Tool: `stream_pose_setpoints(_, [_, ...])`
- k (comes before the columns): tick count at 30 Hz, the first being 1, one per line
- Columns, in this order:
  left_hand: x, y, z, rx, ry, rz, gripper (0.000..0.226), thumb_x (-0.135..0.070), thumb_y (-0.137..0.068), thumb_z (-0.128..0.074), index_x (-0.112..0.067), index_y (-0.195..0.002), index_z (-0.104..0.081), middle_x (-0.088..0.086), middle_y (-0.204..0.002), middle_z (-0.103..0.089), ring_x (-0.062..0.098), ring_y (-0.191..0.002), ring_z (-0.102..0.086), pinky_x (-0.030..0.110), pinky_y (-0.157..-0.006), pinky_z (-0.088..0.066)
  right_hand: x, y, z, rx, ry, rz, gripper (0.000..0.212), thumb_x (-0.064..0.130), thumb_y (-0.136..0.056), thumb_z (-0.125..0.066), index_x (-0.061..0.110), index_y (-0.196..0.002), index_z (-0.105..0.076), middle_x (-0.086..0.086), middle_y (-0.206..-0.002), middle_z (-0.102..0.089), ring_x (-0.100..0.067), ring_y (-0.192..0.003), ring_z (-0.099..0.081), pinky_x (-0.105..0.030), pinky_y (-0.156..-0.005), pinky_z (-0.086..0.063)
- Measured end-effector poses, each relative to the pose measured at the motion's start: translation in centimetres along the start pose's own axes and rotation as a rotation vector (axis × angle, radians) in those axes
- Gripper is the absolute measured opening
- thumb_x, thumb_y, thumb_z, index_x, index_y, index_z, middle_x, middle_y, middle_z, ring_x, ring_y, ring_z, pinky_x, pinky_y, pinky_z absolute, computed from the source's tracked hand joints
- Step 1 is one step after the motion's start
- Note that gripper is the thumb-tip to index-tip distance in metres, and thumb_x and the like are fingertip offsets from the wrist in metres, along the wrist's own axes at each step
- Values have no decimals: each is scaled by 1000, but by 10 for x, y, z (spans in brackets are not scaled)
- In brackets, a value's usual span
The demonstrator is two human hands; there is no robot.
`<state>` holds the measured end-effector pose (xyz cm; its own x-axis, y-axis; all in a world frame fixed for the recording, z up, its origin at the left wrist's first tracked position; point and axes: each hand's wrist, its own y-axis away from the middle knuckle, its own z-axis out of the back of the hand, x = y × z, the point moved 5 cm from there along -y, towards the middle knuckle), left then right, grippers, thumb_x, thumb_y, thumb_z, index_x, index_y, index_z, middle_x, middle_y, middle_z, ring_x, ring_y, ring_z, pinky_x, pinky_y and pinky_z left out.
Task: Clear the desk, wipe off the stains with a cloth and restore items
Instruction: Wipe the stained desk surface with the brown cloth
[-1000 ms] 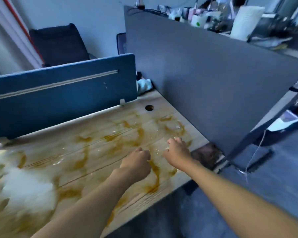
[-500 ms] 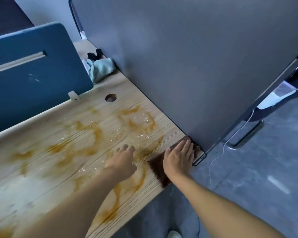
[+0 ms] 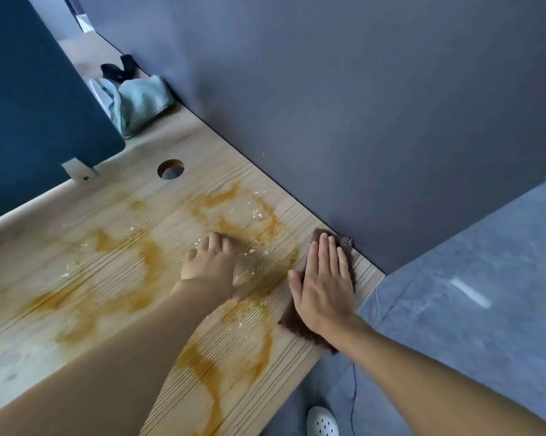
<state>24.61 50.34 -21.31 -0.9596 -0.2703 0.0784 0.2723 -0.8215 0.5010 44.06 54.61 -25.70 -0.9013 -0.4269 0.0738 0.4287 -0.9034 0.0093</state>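
A brown cloth point(image 3: 300, 327) lies flat at the right end of the wooden desk point(image 3: 76, 247), close to the grey partition. My right hand point(image 3: 323, 284) presses on it with straight, spread fingers. My left hand point(image 3: 211, 265) rests on the bare wood beside it, fingers loosely bent, holding nothing. Orange-brown stains point(image 3: 145, 256) with pale crumbs streak the desk around and in front of both hands.
A grey partition point(image 3: 359, 105) walls the desk's right side and a blue divider point(image 3: 29, 105) the back. A light blue cloth point(image 3: 139, 102) lies bunched in the far corner. A cable hole point(image 3: 170, 169) opens near the divider. Below the desk edge are grey floor and a white shoe point(image 3: 322, 421).
The view has swung closer and down toward the desk's right end. My right hand went from a fist beside the cloth to lying flat on it; my left hand moved little.
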Motion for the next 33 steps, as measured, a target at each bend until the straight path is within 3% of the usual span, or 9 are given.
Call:
stream_pose_setpoints(4, [0, -2, 0, 1, 2, 15, 112, -52, -71, -82, -7, -152, -19, 13, -160, -18, 30, -150, -15, 45, -122, -20, -6, -22, 1, 29, 52, 198, 78, 54, -102, -9, -4, -154, -16, -20, -163, -11, -28, -153, -6, -45, -124, -12])
stream_pose_setpoints(10, [4, -2, 0, -14, 6, 16, 108, -53, -68, -83, -11, -149, -25, 9, -154, -25, 28, -146, -20, 43, -120, -23, -8, -37, 6, 51, 55, 266, 75, 54, -103, -10, -1, -155, -12, -18, -164, -5, -28, -153, -1, -45, -124, -11])
stream_pose_setpoints(16, [3, -1, 2, -16, 23, 16, 109, -52, -68, -84, -12, -150, -23, 8, -155, -23, 28, -147, -18, 44, -122, -22, 3, 4, 5, 155, 93, 859, 70, 49, -104, -24, 3, -156, -16, -13, -165, -2, -23, -153, 5, -43, -125, -9])
stream_pose_setpoints(18, [4, -2, 2, -20, 34, 21, 109, -52, -67, -84, -13, -149, -24, 8, -156, -23, 28, -147, -18, 44, -122, -21, -5, -21, 4, 183, 105, 875, 66, 45, -105, -21, 7, -157, -13, -9, -166, -1, -19, -153, 4, -40, -125, -4])
stream_pose_setpoints(22, [4, -2, 1, -30, 68, 17, 110, -51, -65, -85, -13, -149, -25, 8, -155, -24, 28, -146, -19, 44, -121, -22, -16, -81, 7, 120, 82, 562, 66, 47, -104, -10, 10, -158, -13, -6, -166, -7, -15, -153, -2, -39, -124, -8])
stream_pose_setpoints(25, [6, -1, 1, -33, 75, 26, 108, -50, -65, -86, -13, -148, -26, 7, -154, -24, 28, -145, -21, 43, -121, -23, -8, -67, 3, 80, 60, 483, 68, 50, -104, -4, 8, -157, -14, -8, -166, -8, -18, -153, -2, -41, -124, -9])
stream_pose_setpoints(30, [6, -1, 2, -30, 74, 25, 108, -51, -64, -86, -15, -147, -26, 7, -153, -24, 28, -144, -22, 42, -120, -24, 3, -14, 4, 189, 88, 967, 62, 44, -106, -20, 11, -158, -13, -6, -167, 1, -18, -153, 6, -42, -125, -5])
stream_pose_setpoints(33, [6, -2, 2, -33, 77, 22, 108, -51, -64, -86, -16, -146, -26, 6, -152, -24, 27, -143, -23, 42, -119, -25, 1, -47, 5, 203, 86, 975, 59, 40, -105, -22, 13, -158, -18, -4, -166, -7, -16, -153, -2, -39, -125, -6])
